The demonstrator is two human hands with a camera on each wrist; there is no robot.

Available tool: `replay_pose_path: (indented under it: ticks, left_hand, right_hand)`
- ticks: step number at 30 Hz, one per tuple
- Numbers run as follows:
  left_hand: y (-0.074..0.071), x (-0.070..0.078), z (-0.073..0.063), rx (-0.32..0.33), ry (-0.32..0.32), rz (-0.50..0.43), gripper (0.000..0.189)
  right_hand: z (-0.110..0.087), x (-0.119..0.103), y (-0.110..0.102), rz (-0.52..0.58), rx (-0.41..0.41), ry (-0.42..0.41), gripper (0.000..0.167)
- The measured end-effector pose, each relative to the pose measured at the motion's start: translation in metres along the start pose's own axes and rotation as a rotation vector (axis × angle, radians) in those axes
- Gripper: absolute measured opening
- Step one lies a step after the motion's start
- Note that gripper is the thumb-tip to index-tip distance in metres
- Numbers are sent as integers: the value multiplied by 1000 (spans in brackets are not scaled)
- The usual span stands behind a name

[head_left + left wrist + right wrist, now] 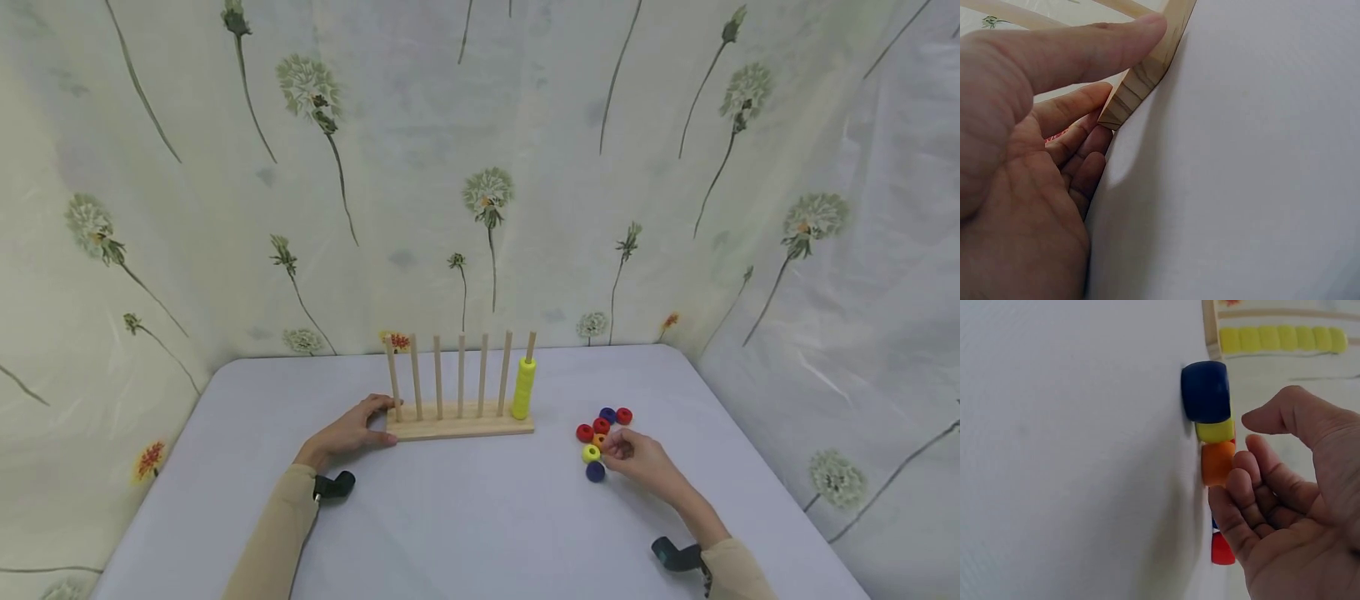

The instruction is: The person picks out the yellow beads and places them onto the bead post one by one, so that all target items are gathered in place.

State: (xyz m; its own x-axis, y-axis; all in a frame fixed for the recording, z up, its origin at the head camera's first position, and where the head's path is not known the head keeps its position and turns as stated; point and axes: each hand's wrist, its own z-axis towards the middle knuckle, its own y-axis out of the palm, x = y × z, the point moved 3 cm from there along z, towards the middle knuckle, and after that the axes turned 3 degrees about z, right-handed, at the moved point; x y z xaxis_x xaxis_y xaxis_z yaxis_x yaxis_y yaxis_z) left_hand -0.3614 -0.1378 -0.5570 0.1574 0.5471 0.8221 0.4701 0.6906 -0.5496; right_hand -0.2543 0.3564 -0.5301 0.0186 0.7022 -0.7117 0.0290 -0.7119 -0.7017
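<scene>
A wooden peg stand (461, 430) with a row of upright pegs stands toward the back of the table. My left hand (348, 433) grips its left end, the thumb along the front edge and the fingers behind. Yellow beads (523, 390) are stacked on the rightmost peg; the other pegs are bare. My right hand (643, 462) is at the loose beads on the right, fingers bent, with a gap between thumb and forefinger and nothing held. Closest to its fingertips are an orange bead (1217, 464), a yellow bead (591, 453) and a dark blue bead (1205, 392).
Beyond the right hand's fingers lie several red beads (584, 433) and another blue bead (607, 414). A white cloth covers the table (465, 517). A curtain (420, 167) with dandelion prints hangs behind the table and at both sides.
</scene>
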Motion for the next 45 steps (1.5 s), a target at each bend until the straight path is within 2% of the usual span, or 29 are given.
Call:
replay_pose_path:
  ticks: [11, 19, 35, 39, 45]
  left_hand:
    - [0, -1, -1, 5, 0, -5, 78]
    - [2, 2, 0, 13, 12, -13, 78]
    - [2, 4, 1, 9, 15, -25, 75]
    - [2, 3, 1, 6, 17, -21, 74]
    - [0, 2, 0, 16, 14, -19, 75]
  right_hand:
    - [7, -4, 12, -10, 25, -38, 27]
    - [15, -8, 20, 14, -3, 3, 40]
    - [17, -13, 18, -11, 8, -12, 32]
    - [20, -27, 9, -3, 49, -54, 28]
    - [33, -67, -9, 9, 121, -130, 27]
